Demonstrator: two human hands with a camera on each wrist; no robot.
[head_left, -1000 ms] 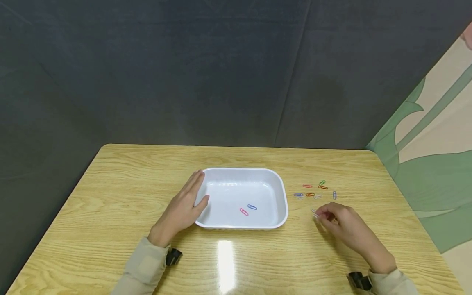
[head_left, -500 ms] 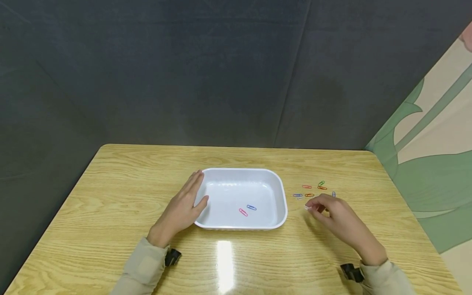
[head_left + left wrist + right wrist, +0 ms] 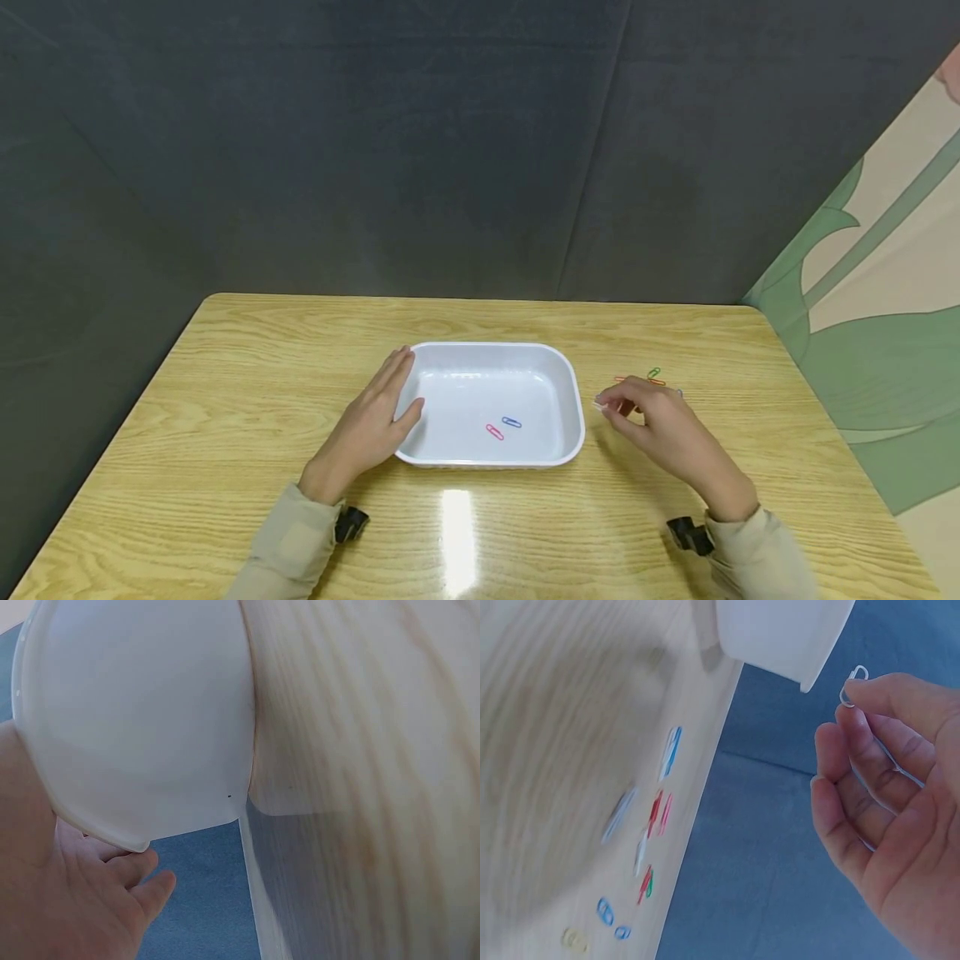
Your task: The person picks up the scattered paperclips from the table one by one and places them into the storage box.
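Now right hand (image 3: 660, 429) pinched white paperclip (image 3: 853, 684) in fingers, beside tray (image 3: 576, 400) right rim; left hand (image 3: 367, 425), fingers flat, steadied left rim. Next: release over tray.

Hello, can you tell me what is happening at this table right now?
A person sits at a wooden table. The left hand rests flat against the side of a white tray, which holds a pink clip and a blue clip. The right hand pinches a white clip just right of the tray. More colored clips lie on the table.
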